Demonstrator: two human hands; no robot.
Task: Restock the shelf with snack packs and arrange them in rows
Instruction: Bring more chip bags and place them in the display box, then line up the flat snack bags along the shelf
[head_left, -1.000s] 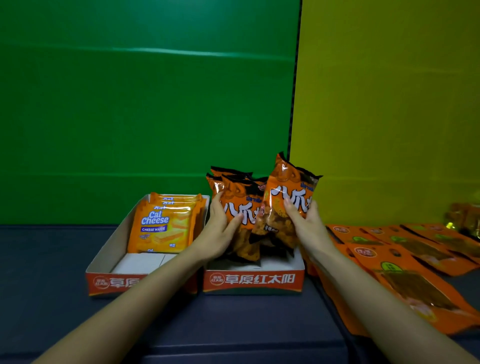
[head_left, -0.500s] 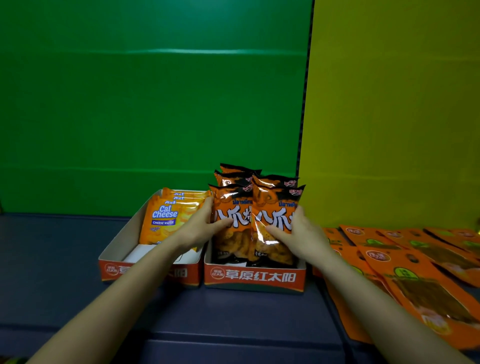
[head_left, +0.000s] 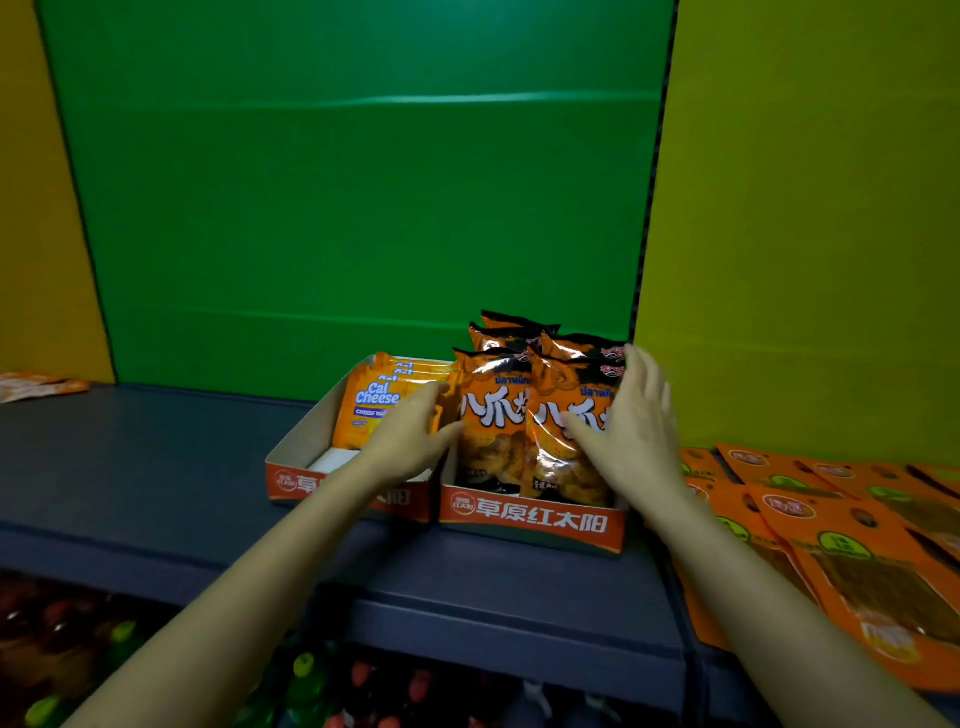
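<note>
Both hands are open, gripping nothing: the left hand touches the snack packs' left edge, the right hand their right side. The packs stand upright in rows in the right box on the shelf; wafers stand in the left box, flat pouches lie further right

Wafer pack reads "Cal Cheese"; carton front reads "草原红太阳".

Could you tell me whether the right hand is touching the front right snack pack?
Cannot tell. In the head view the right hand overlaps the front right snack pack, but neither contact nor gap shows plainly.
</note>
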